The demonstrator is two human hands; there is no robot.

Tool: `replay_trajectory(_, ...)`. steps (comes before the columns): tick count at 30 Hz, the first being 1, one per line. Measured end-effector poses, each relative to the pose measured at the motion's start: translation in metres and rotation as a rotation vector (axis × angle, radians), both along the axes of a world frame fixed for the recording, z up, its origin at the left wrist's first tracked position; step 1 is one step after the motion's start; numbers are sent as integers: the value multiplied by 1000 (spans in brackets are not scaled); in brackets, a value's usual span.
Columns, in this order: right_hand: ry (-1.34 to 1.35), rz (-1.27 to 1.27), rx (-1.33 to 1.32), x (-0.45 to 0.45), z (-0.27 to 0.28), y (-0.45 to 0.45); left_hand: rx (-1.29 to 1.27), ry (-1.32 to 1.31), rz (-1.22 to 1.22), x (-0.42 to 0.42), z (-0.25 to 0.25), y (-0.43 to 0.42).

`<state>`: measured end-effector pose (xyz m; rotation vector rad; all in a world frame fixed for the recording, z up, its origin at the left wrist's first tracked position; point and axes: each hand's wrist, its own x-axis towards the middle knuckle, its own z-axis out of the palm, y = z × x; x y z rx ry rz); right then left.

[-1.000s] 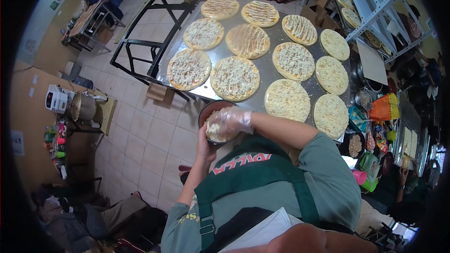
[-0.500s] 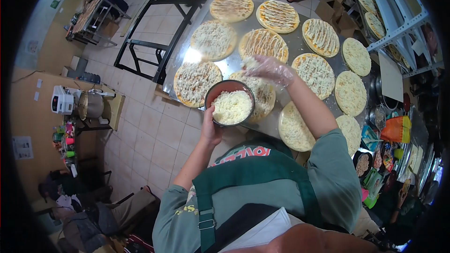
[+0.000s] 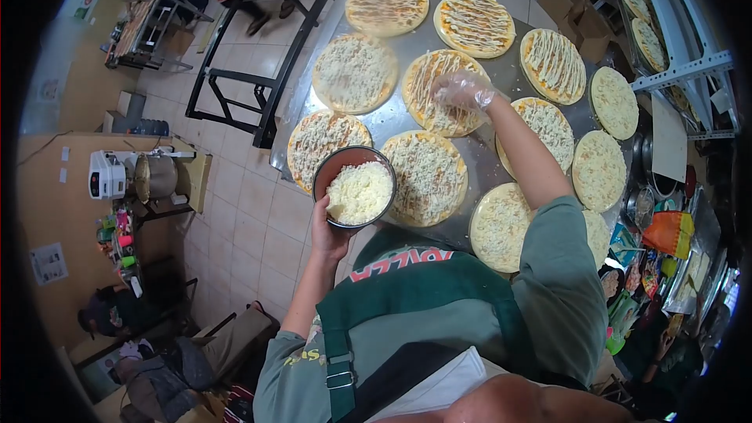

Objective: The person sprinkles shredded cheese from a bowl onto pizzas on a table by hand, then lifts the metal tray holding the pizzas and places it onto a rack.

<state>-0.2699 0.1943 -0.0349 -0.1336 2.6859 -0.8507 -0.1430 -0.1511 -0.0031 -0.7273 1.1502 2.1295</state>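
Note:
My left hand (image 3: pixel 332 233) holds a round dark-rimmed bowl (image 3: pixel 321 180) by its side, with white grated cheese (image 3: pixel 360 193) inside. My right hand (image 3: pixel 464 92), in a clear plastic glove, is over a pizza with white sauce stripes (image 3: pixel 423 92). Its fingers are closed and point down; what they hold is hidden. Just right of the bowl lies a pizza covered with white crumbs (image 3: pixel 425 178), and another topped pizza (image 3: pixel 319 139) is partly behind the bowl. A crumb-covered pizza (image 3: pixel 355 73) sits to the left of my right hand.
More pizzas lie on the metal table (image 3: pixel 489 168), with a black metal frame (image 3: pixel 262 78) at its left. A shelf rack (image 3: pixel 681 70) holds pizzas at the upper right. A mixer (image 3: pixel 153 176) stands left. Other people are at the upper left, lower left and lower right.
My right hand went from inside the bowl out over the pizzas, then further to the striped pizza. The bowl moved up and then slightly left. A person at the upper left came further into view.

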Motion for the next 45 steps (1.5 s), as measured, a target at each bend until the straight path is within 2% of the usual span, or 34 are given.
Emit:
replay_trajectory(1, -2, -5, -2, -6, -7, 5, -5, 3, -16, -3, 0, 0)
replay_trajectory(3, -107, -346, -195, -13, -4, 8, -8, 7, -41, -9, 0, -1)
replay_trajectory(6, -86, -505, -96, -1, 34, 9, 28, 11, -51, -16, -1, -1)
replay_trajectory(7, -65, -398, -11, -7, 12, 21, 27, 13, -55, -18, -1, -2)
replay_trajectory(8, -64, -401, -6, -4, 11, 26, 26, 13, -56, -20, -2, -3)
replay_trajectory(10, -187, -326, -170, 2, 8, 32, 33, 8, -59, -24, -1, -5)
replay_trajectory(11, -148, -256, 32, 2, 11, 30, 33, 3, -62, -26, -2, -6)
replay_trajectory(14, -114, -244, 151, -3, 19, 13, 24, -18, -77, -30, -7, -12)
replay_trajectory(17, -31, -344, 278, -18, 8, 12, 20, -21, -66, -33, -3, -15)
replay_trajectory(20, 9, -503, 187, -22, 7, 27, 38, -11, -52, -35, -3, -19)
replay_trajectory(22, -9, -441, 175, -33, -20, 48, 37, 2, -53, -35, -4, -23)
replay_trajectory(27, 35, -431, 362, -45, -7, 37, 63, 7, -43, -34, -6, -33)
replay_trajectory(28, 38, -429, 362, -48, -10, 35, 61, 6, -32, -33, -4, -33)
replay_trajectory(30, 39, -558, 158, -52, -17, 29, 59, 6, -17, -33, -5, -35)
replay_trajectory(31, -93, -745, -77, -55, -20, 25, 61, 12, -16, -34, -7, -37)
replay_trajectory(32, -93, -744, -76, -56, -10, 14, 63, 18, -16, -34, -9, -37)
replay_trajectory(34, -43, -548, 240, -52, 24, -13, 63, 16, -17, -34, -12, -39)
replay_trajectory(38, -37, -440, 76, -53, -3, -13, 59, 15, -35, -36, -11, -42)
replay_trajectory(40, -93, -571, -37, -40, 16, -26, 75, 10, -26, -37, -13, -42)
replay_trajectory(43, -43, -541, -7, -44, -28, -12, 80, 3, -15, -39, -11, -39)
replay_trajectory(45, -58, -512, 16, -39, -26, -15, 75, 5, -10, -42, -7, -36)
